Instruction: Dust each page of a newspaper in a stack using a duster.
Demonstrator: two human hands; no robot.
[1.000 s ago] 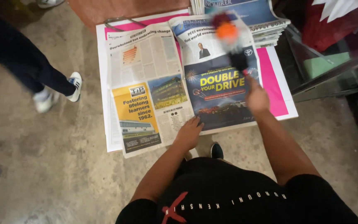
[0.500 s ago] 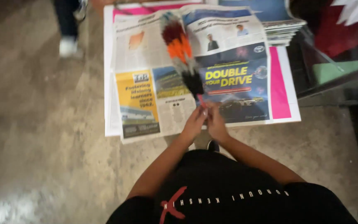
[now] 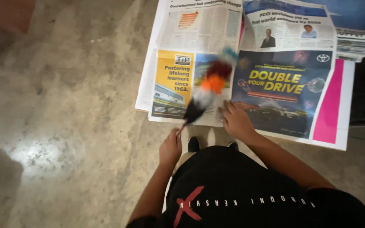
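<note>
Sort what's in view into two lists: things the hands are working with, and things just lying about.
In hand:
- feather duster, blurred, handle in the left hand
- open newspaper, pressed down by the right hand

Lying about:
- stack of papers at the upper right
- pink sheet under the newspaper
- concrete floor

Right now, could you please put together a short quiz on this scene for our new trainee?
1. True or false: the left hand holds the handle of the multicoloured feather duster.
2. Where does the right hand rest? A) on the concrete floor B) flat on the spread newspaper C) on the stack of papers
3. Fill in: the duster's feathers lie over the ____ of the open newspaper.

Key: 1 true; 2 B; 3 centre fold.
</note>
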